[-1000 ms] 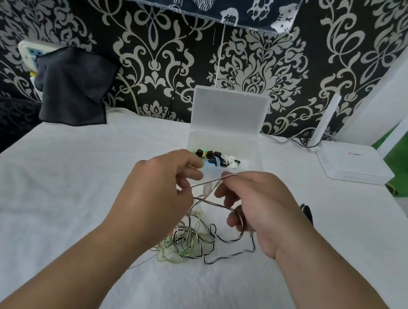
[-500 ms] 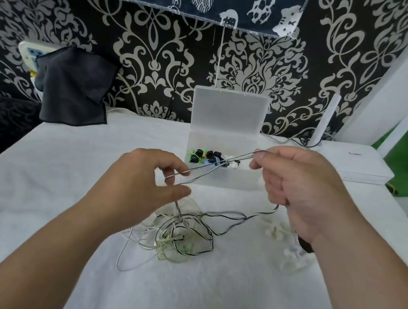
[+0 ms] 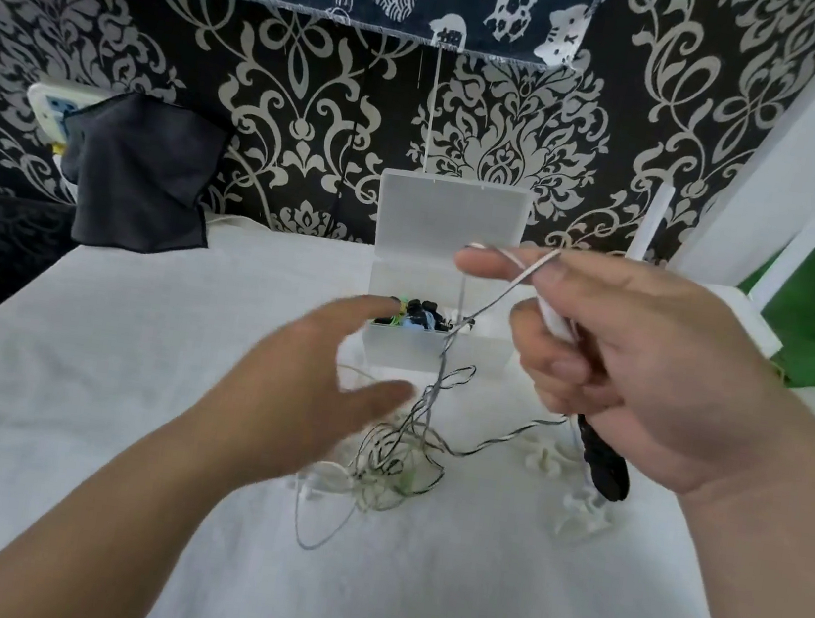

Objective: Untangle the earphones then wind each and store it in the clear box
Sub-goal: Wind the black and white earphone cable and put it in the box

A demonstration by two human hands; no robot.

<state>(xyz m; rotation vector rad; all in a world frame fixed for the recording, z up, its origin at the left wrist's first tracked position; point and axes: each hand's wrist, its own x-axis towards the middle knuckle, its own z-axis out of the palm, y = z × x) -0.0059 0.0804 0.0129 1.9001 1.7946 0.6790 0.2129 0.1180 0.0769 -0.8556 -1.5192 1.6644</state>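
A tangle of black, white and green earphone cords [image 3: 390, 467] lies on the white cloth in the middle. My right hand [image 3: 641, 370] is raised in front of the clear box [image 3: 434, 348] and grips a grey striped cord [image 3: 495, 299] that runs down into the tangle; a black piece pokes out below its palm. My left hand [image 3: 312, 384] hovers open above the tangle's left side, blurred, with nothing in it. The box stands with its lid up and holds several wound earphones in dark, blue and green.
A dark cloth [image 3: 141, 172] hangs at the back left over a socket. A white router [image 3: 751, 323] with antennas sits at the back right, partly behind my right hand. Small white pieces [image 3: 575, 512] lie on the cloth to the right of the tangle.
My left hand has let go of the cord and spread open. My right hand has lifted the cord higher and farther right, pulling a strand up out of the tangle.
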